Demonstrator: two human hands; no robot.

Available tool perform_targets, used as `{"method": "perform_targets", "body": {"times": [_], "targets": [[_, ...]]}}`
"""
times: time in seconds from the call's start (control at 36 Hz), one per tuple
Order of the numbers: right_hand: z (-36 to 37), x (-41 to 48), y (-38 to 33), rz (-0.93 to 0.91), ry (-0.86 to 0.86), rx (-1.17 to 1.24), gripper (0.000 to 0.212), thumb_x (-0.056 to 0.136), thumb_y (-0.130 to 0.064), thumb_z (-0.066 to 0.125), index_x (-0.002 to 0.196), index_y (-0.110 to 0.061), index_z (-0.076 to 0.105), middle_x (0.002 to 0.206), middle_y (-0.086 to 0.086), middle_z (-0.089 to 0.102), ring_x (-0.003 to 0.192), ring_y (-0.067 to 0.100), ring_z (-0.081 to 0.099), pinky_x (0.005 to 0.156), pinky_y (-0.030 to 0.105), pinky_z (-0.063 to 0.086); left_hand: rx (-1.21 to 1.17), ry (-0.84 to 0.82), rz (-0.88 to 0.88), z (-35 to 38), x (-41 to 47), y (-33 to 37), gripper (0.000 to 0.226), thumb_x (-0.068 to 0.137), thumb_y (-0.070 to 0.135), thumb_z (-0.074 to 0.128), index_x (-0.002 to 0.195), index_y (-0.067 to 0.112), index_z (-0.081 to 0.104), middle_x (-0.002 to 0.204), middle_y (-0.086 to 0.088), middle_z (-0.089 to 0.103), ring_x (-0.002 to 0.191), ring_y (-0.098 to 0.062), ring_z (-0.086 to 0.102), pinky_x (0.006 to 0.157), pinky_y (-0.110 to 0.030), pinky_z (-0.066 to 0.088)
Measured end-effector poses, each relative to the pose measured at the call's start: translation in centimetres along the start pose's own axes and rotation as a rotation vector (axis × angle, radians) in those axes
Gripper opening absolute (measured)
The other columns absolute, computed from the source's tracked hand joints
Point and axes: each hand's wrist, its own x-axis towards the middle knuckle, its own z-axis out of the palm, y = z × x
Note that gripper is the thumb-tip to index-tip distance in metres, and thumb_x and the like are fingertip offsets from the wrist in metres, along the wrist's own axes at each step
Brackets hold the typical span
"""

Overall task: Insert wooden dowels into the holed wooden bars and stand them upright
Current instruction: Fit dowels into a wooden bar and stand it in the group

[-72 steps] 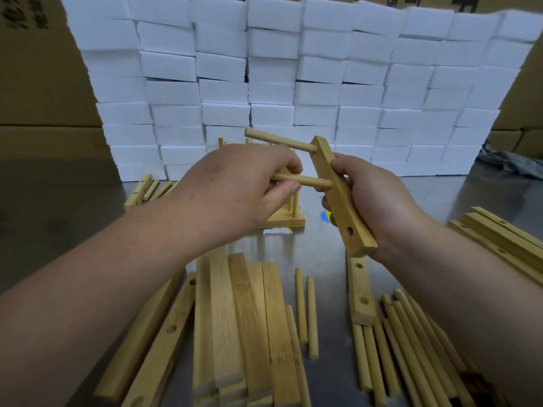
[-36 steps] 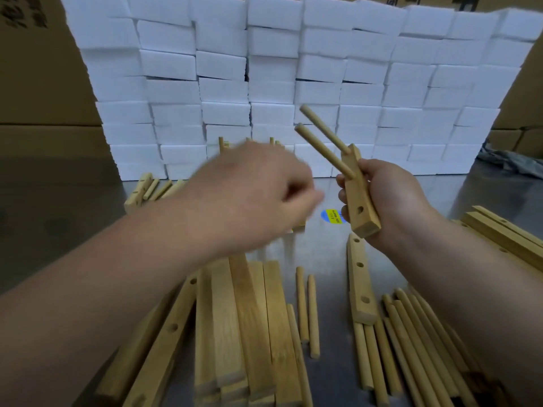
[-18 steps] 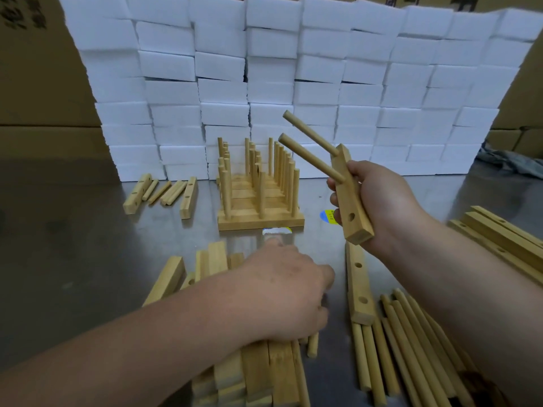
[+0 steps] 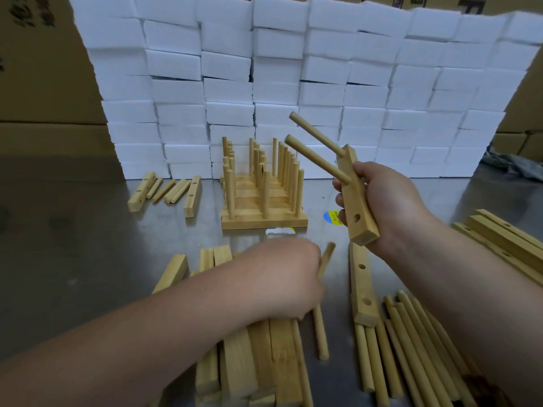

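Observation:
My right hand (image 4: 382,201) grips a holed wooden bar (image 4: 360,207) held tilted in the air. Two dowels (image 4: 316,154) stick out of its upper holes toward the upper left, and one lower hole shows empty. My left hand (image 4: 288,277) is low over the bar pile, closed on a loose dowel (image 4: 326,257) whose tip pokes out to the right, blurred. Another loose dowel (image 4: 320,336) lies just below that hand. Finished bars with upright dowels (image 4: 264,195) stand in rows at the table's middle.
Plain bars (image 4: 264,356) are piled at the front, a holed bar (image 4: 363,289) and several dowels (image 4: 411,348) lie at front right, more bars (image 4: 505,242) at far right. Small pieces (image 4: 167,190) lie at back left. A wall of white foam blocks (image 4: 293,83) stands behind.
My left hand left the dowel it pushed into the bar, dropped to the table and closed on a loose dowel, now lifting it. My right hand tilted the bar upright.

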Motion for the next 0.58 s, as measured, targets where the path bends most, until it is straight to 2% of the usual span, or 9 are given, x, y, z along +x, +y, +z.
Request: {"method": "perform_targets", "body": {"times": [0.06,0.14,0.22,0.28,0.33,0.44,0.58], "targets": [[-0.2,0.1,-0.2,-0.009,0.031,0.026,0.023,0.090,-0.022,0.045,0.080,-0.009,0.062,0.060,0.002,0.058,0.042,0.013,0.045,0.042,0.023,0.035,-0.115,0.072,-0.058,-1.2,0.3,-0.3,0.015,0.088,0.031,0.053,0.094,0.023,0.063,0.080,0.004,0.066,0.073,-0.008,0.060,0.062,-0.021,0.046],[-0.4,0.2,-0.6,-0.010,0.082,0.074,0.022,0.090,-0.023,0.045,0.081,-0.011,0.062,0.062,0.000,0.059,0.045,0.013,0.046,0.043,0.024,0.035,-0.382,0.260,-0.090,-3.4,0.3,-0.9,0.012,0.086,0.036,0.058,0.083,0.024,0.062,0.071,0.006,0.062,0.062,-0.006,0.058,0.049,-0.020,0.044],[-0.5,0.2,-0.8,-0.002,0.095,0.123,0.022,0.091,-0.022,0.045,0.083,-0.011,0.062,0.060,0.000,0.058,0.044,0.012,0.046,0.041,0.021,0.035,-0.915,0.454,-0.004,-4.7,-0.1,-0.7,0.009,0.083,0.026,0.065,0.075,0.024,0.062,0.062,0.008,0.064,0.046,-0.004,0.057,0.052,-0.020,0.050],[-0.5,0.2,-0.8,0.009,0.087,0.151,0.020,0.092,-0.021,0.044,0.093,-0.011,0.061,0.057,0.000,0.058,0.042,0.012,0.046,0.038,0.018,0.035,-1.194,0.505,0.062,-5.1,-0.5,-0.1,0.010,0.083,0.015,0.065,0.075,0.020,0.062,0.061,0.007,0.065,0.047,-0.007,0.059,0.059,-0.025,0.055],[-0.4,0.1,-0.7,0.015,0.094,0.146,0.020,0.093,-0.022,0.044,0.096,-0.011,0.061,0.058,0.001,0.060,0.044,0.013,0.047,0.039,0.019,0.036,-1.273,0.519,0.106,-5.0,-0.9,0.4,0.011,0.084,0.012,0.064,0.076,0.020,0.061,0.064,0.007,0.067,0.053,-0.009,0.064,0.063,-0.027,0.056],[-0.1,-0.1,-0.6,0.007,0.082,0.143,0.021,0.093,-0.022,0.044,0.096,-0.009,0.061,0.056,0.000,0.060,0.043,0.013,0.047,0.040,0.019,0.036,-1.282,0.499,0.144,-4.5,-1.2,0.9,0.011,0.084,0.011,0.063,0.078,0.020,0.061,0.068,0.006,0.070,0.061,-0.010,0.068,0.066,-0.027,0.056],[0.1,-0.4,-0.6,0.009,0.044,0.175,0.023,0.094,-0.021,0.043,0.084,-0.008,0.058,0.046,-0.002,0.056,0.035,0.011,0.044,0.036,0.015,0.035,-1.290,0.456,0.146,-3.8,-1.1,1.5,0.012,0.083,0.008,0.064,0.078,0.018,0.061,0.068,0.005,0.071,0.061,-0.010,0.068,0.065,-0.027,0.056]]}}
